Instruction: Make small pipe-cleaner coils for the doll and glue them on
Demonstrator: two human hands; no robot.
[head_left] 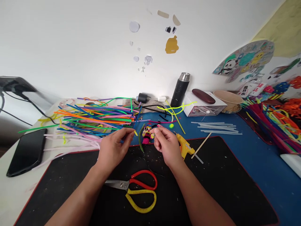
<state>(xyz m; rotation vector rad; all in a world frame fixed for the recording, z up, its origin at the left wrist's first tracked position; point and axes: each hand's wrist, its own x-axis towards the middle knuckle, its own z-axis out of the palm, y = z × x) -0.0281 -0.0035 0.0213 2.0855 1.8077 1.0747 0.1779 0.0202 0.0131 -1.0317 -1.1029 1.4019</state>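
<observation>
My left hand (117, 142) is closed in a pinch, and a short yellow piece (135, 133), perhaps pipe cleaner, pokes out at its fingertips. A blue pipe cleaner (138, 117) rises just behind those fingers; whether they hold it too is unclear. Opposite, my right hand (168, 144) is also pinched shut, and its fingers hide what they grip. Between the hands and slightly behind them is a small colourful doll (146, 138) with a pink lower part. A green fuzzy strip (140, 139) curves beside it. Scissors (134, 186) with red and yellow handles lie in front.
Coloured pipe cleaners (94, 117) are heaped at the left beside a phone (28, 152). A yellow glue gun (185, 146) lies right of my right hand, with glue sticks (216, 127) beyond. A black thermos (180, 91) and a white drawer box (203, 105) stand by the wall.
</observation>
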